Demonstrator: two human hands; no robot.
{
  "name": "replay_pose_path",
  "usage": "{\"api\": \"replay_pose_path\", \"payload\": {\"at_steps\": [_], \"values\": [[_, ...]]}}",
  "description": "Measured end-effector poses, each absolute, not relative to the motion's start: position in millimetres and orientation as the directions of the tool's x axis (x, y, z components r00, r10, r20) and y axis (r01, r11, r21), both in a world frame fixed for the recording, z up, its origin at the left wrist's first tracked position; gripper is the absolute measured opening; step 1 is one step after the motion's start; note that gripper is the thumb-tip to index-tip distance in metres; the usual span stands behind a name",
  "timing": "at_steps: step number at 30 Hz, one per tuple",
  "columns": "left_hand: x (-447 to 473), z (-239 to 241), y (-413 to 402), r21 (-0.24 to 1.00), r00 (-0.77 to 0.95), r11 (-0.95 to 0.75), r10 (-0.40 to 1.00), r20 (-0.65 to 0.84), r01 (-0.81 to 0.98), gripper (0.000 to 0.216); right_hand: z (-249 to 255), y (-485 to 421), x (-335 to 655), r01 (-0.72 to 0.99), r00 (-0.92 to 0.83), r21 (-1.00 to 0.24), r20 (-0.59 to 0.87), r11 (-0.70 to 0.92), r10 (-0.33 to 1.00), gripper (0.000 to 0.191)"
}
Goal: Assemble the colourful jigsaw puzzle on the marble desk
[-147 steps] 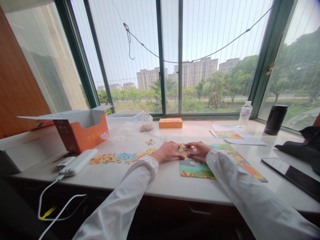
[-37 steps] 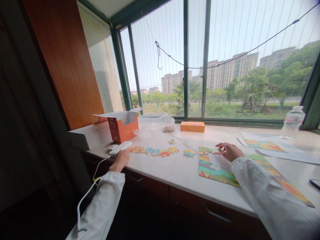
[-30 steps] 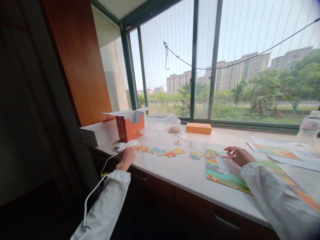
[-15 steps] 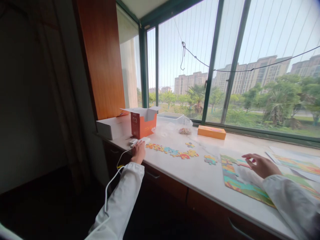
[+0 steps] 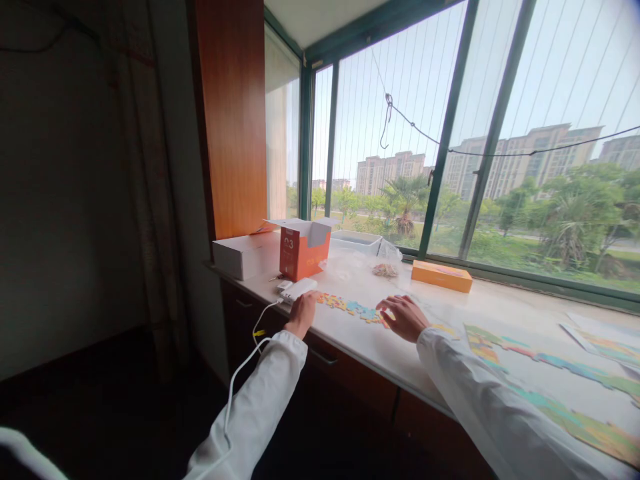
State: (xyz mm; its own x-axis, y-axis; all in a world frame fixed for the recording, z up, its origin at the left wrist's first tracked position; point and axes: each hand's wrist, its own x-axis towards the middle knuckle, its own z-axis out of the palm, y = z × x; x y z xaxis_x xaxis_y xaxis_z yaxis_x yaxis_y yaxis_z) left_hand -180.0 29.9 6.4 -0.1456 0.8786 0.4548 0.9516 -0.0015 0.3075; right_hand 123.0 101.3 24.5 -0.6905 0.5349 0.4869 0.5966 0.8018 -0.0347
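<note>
A row of colourful loose jigsaw pieces [image 5: 350, 307] lies on the white marble sill [image 5: 450, 313]. My left hand [image 5: 302, 313] rests at the row's left end, fingers curled on the sill beside a white power bank [image 5: 299, 289]. My right hand [image 5: 403, 316] lies on the row's right end with fingers spread over the pieces. A partly filled puzzle board [image 5: 550, 387] lies further right. Both arms wear white sleeves.
An open orange box [image 5: 305, 250], a white box [image 5: 240, 255], a clear plastic tray and bag [image 5: 357, 250] and a flat orange box [image 5: 441, 275] stand along the window. A white cable [image 5: 240, 373] hangs off the sill's front edge. Printed sheets [image 5: 603, 330] lie far right.
My right hand has left the puzzle board and moved left onto the row of loose pieces. The view has swung left. My left hand stays by the power bank.
</note>
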Motion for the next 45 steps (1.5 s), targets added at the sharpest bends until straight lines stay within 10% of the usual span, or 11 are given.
{"api": "replay_pose_path", "payload": {"at_steps": [20,33,45], "values": [[-184,4,25,0.294,-0.278,0.153,0.848,0.451,0.943,0.037,-11,132,-71,0.650,-0.544,-0.378,0.374,0.659,0.751,0.037],[-200,-6,30,0.281,-0.046,-0.152,0.804,0.593,0.948,0.040,20,126,-44,0.472,-0.691,-0.161,0.543,0.867,0.477,0.040],[-204,11,30,0.267,0.160,-0.317,0.863,0.480,0.910,0.060,28,124,-2,0.366,-0.694,-0.270,0.559,0.891,0.454,0.046]]}}
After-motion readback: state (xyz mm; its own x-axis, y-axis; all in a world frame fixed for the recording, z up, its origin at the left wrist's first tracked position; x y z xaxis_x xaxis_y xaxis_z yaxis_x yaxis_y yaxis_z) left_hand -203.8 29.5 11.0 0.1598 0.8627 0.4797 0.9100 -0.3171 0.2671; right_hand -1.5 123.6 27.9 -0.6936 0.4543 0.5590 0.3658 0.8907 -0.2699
